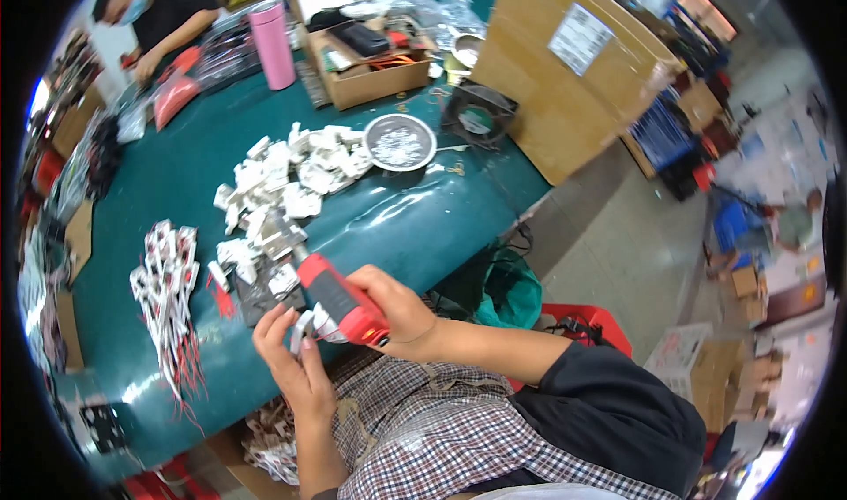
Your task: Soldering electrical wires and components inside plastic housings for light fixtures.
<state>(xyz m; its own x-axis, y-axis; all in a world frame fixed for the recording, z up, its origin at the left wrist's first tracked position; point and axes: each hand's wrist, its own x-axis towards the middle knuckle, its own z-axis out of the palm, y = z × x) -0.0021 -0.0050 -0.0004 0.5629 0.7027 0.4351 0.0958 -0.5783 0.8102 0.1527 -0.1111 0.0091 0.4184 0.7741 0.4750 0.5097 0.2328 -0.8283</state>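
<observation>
My right hand (399, 313) is wrapped round a red and black cordless screwdriver (339, 295), whose tip points away from me toward the white parts. Close to it, my left hand (298, 372) pinches a small white plastic part (303, 325) between thumb and fingers, just over the table's near edge. Beyond the hands lies a dark block (256, 299) with white pieces on and around it. A large heap of white plastic parts (304, 169) spreads across the green table. To its left is a bundle of white parts with red wires (172, 279).
A round metal bowl of small pieces (400, 142) stands beside a black fan (478, 114). Farther back are a pink bottle (272, 46) and a cluttered cardboard box (375, 81). A big carton (573, 68) rises at the right edge. A masked person (163, 15) works at far left.
</observation>
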